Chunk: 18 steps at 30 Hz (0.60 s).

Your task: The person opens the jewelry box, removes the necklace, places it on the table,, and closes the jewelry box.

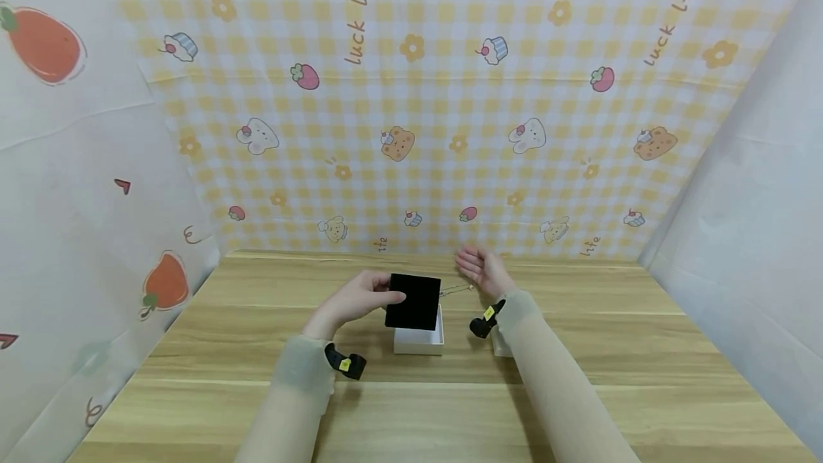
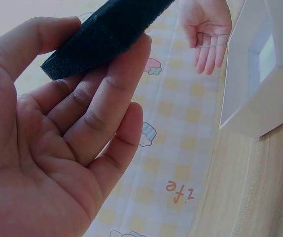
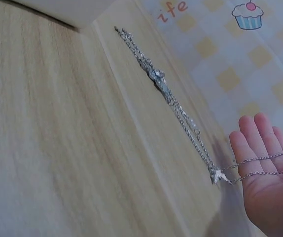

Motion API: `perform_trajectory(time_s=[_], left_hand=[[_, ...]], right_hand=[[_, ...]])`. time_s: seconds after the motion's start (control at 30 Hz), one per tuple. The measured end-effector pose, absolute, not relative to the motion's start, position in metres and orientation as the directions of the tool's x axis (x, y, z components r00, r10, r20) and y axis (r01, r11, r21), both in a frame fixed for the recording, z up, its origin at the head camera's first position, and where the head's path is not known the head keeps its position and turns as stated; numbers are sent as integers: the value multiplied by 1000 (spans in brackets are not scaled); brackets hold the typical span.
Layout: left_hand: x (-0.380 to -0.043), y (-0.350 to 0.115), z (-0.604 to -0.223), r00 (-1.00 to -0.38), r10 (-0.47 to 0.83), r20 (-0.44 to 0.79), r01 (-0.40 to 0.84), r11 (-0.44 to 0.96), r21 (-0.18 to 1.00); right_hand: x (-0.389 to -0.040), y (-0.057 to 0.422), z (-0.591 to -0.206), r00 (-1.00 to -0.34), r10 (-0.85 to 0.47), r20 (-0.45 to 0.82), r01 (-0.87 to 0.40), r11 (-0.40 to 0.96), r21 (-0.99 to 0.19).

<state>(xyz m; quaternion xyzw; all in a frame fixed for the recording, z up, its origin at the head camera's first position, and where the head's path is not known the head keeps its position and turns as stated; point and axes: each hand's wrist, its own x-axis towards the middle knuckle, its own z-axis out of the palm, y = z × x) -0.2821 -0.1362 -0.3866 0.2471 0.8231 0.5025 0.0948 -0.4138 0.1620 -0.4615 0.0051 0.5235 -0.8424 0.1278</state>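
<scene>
My left hand (image 1: 366, 299) pinches a flat black square pad (image 1: 414, 302), thumb on one face and fingers behind. In the left wrist view the black pad (image 2: 104, 39) shows its thick edge and fuzzy surface. The pad is above an open white box (image 1: 419, 343) and hides part of its inside. My right hand (image 1: 484, 271) is to the right, palm turned in and fingers straight. A silver chain necklace (image 3: 156, 79) stretches from it toward the box. Two strands cross the right palm toward the thumb, and a small butterfly-shaped pendant (image 3: 219, 176) is beside the palm.
A white box part (image 1: 501, 344) stands on the wooden table (image 1: 411, 413), partly hidden under my right forearm. A yellow checked cloth (image 1: 411, 184) with cartoon prints hangs behind the table's back edge. White cloths hang at both sides.
</scene>
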Motion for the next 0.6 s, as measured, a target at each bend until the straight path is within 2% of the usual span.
perform_trajectory(time_s=[0.23,0.6], left_hand=[[-282,-136,-386,-858,505,96,315,368,875],[-283,-134,-387,-849,517,106,326,355,876]], right_hand=[[-403,159,-450,-961,-180,-211,272,-470,-840],[-409,164,-457,-959,-170,-229,283,-477,-832]])
